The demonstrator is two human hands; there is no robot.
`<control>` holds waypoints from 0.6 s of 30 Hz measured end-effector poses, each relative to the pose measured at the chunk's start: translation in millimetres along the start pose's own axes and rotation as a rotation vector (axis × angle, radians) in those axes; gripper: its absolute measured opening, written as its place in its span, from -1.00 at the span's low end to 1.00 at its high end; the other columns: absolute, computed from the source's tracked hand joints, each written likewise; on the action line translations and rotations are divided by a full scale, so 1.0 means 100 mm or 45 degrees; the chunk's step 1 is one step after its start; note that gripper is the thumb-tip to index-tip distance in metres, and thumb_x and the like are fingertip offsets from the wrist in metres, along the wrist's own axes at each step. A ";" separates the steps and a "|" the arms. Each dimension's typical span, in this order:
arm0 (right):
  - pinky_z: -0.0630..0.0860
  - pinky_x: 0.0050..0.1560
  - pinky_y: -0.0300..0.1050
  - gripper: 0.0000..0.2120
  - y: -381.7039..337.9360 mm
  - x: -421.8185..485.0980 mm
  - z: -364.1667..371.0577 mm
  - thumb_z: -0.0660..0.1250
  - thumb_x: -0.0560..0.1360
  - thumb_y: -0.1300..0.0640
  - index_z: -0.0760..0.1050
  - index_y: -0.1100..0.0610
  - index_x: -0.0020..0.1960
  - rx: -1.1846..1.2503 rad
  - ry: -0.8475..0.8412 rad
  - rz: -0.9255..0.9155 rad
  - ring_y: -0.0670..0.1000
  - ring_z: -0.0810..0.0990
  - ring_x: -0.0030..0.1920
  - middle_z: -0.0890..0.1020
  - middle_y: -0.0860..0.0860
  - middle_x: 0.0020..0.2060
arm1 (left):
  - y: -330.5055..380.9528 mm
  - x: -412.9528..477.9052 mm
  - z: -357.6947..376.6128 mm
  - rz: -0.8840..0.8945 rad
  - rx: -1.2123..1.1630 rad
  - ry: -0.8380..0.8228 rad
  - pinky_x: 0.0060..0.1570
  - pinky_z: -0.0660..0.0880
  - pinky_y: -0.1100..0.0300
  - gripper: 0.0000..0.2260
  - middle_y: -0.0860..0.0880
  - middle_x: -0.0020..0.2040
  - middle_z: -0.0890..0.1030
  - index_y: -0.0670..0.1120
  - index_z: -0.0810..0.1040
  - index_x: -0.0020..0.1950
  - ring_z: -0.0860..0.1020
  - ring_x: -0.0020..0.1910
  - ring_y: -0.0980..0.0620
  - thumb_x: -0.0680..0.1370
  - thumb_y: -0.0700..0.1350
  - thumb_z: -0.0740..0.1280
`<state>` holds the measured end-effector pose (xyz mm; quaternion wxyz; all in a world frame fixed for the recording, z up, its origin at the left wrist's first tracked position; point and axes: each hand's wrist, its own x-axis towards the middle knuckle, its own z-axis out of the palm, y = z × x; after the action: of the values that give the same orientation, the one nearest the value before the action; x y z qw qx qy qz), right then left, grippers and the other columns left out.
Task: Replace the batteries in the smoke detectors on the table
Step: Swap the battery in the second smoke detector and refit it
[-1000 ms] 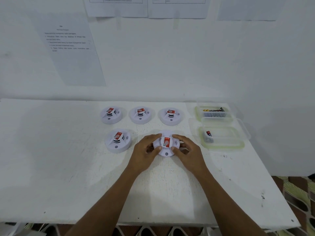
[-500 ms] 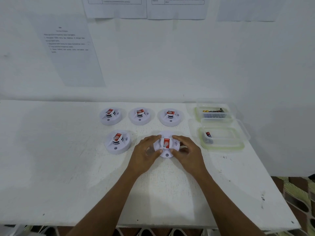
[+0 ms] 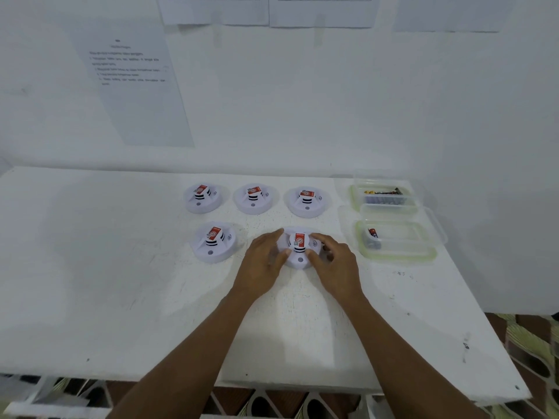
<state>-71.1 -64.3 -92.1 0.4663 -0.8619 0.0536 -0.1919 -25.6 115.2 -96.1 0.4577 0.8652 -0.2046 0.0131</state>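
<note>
Little has changed over the last second. The near-right smoke detector (image 3: 299, 258) is still gripped from both sides and has not left its spot on the table. The left hand (image 3: 263, 261) is curled round its rim at 9 o'clock, with the thumb laid against the raised centre. The right hand (image 3: 335, 264) is curled round it at 3 o'clock, thumb likewise in front. Only the fingers have shifted slightly, and they are blurred. From this it is judged that the housing is being twisted or worked open, and that its battery has not yet been reached.

The room is closed off by a plain white wall (image 3: 302, 116), on which printed sheets (image 3: 136, 86) are hung. Below it a scuffed white table (image 3: 121, 282) is set, its top marked with small chips.

Taking the held detector as the dial's centre, the far container (image 3: 353, 196) is found at 1 o'clock, with loose batteries (image 3: 384, 192) inside. The near container (image 3: 399, 257) is placed at 3 o'clock, beyond the right hand, and a single battery (image 3: 372, 232) lies at its left end.

Four further detectors are seen untouched:
- The left detector (image 3: 213, 241) sits at 9 o'clock.
- The back row (image 3: 254, 199) of three runs from 10 to 12 o'clock.

Whether any of these has been serviced cannot be told.
</note>
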 end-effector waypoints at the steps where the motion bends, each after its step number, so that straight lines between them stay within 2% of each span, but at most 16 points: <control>1: 0.50 0.08 -0.24 -0.65 -0.03 -0.01 -0.01 0.42 0.50 0.07 0.54 0.04 0.27 0.006 0.013 0.006 -0.08 0.56 0.07 0.63 -0.08 0.14 | -0.01 -0.02 -0.05 0.012 0.003 0.014 0.41 0.30 0.05 -0.40 -0.03 0.38 0.49 -0.06 0.41 0.42 0.41 0.37 -0.02 0.52 0.30 0.13; 4: 0.47 0.14 -0.12 -0.71 -0.12 -0.07 -0.01 0.40 0.52 0.15 0.55 0.09 0.23 -0.031 0.142 -0.110 -0.04 0.50 0.11 0.60 -0.10 0.12 | -0.12 -0.12 -0.35 0.267 0.280 0.177 0.41 0.30 -0.06 -0.51 -0.09 0.34 0.51 -0.12 0.46 0.38 0.41 0.38 -0.09 0.53 0.12 0.28; 6: 0.45 0.12 -0.15 -0.75 -0.23 -0.14 0.05 0.35 0.52 0.18 0.55 0.09 0.19 -0.071 0.247 -0.222 -0.04 0.49 0.08 0.60 -0.10 0.08 | -0.27 -0.13 -0.66 0.370 0.483 0.286 0.44 0.23 -0.11 -0.52 -0.08 0.34 0.51 -0.10 0.49 0.35 0.38 0.40 -0.10 0.52 0.14 0.28; 8: 0.47 0.06 -0.21 -0.77 -0.37 -0.18 0.16 0.32 0.51 0.18 0.56 0.10 0.16 -0.080 0.275 -0.296 -0.06 0.50 0.04 0.62 -0.08 0.02 | -0.47 -0.10 -0.98 0.298 0.569 0.300 0.44 0.16 -0.07 -0.43 -0.11 0.39 0.46 -0.08 0.48 0.36 0.33 0.43 -0.14 0.45 0.21 0.29; 11: 0.46 -0.03 -0.31 -0.75 -0.61 -0.17 0.41 0.35 0.50 0.25 0.57 0.08 0.16 -0.033 0.182 -0.318 -0.13 0.50 -0.03 0.60 -0.13 -0.08 | -0.71 -0.07 -1.35 0.044 0.409 0.011 0.41 0.13 0.12 -0.29 -0.10 0.51 0.30 -0.05 0.37 0.46 0.22 0.51 -0.09 0.39 0.20 0.45; 13: 0.42 -0.06 -0.33 -0.73 -0.73 -0.13 0.59 0.35 0.50 0.25 0.56 0.04 0.16 -0.052 0.064 -0.289 -0.16 0.50 -0.05 0.60 -0.16 -0.06 | -0.77 -0.05 -1.46 0.021 0.272 -0.129 0.40 0.17 0.22 -0.24 -0.03 0.47 0.36 -0.03 0.37 0.46 0.28 0.48 0.01 0.34 0.18 0.51; 16: 0.44 0.03 -0.27 -0.68 -0.82 -0.08 0.82 0.38 0.49 0.23 0.54 0.03 0.23 -0.128 -0.116 -0.324 -0.18 0.52 0.05 0.62 -0.12 0.09 | -0.79 -0.03 -1.53 0.050 0.067 -0.102 0.32 0.37 0.21 -0.27 0.08 0.30 0.51 -0.03 0.47 0.37 0.46 0.30 0.11 0.26 0.18 0.55; 18: 0.45 0.19 -0.24 -0.60 -0.88 -0.06 0.93 0.44 0.46 0.21 0.52 0.05 0.28 -0.180 -0.217 -0.427 -0.14 0.50 0.18 0.60 -0.08 0.18 | -0.77 -0.04 -1.57 0.036 -0.022 -0.107 0.23 0.43 0.29 -0.36 0.15 0.25 0.55 0.01 0.50 0.33 0.51 0.21 0.20 0.31 0.12 0.58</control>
<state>-49.2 59.5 -66.8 0.3691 -0.9024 -0.1173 -0.1889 25.0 280.1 -65.9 0.4559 0.8579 -0.2360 -0.0186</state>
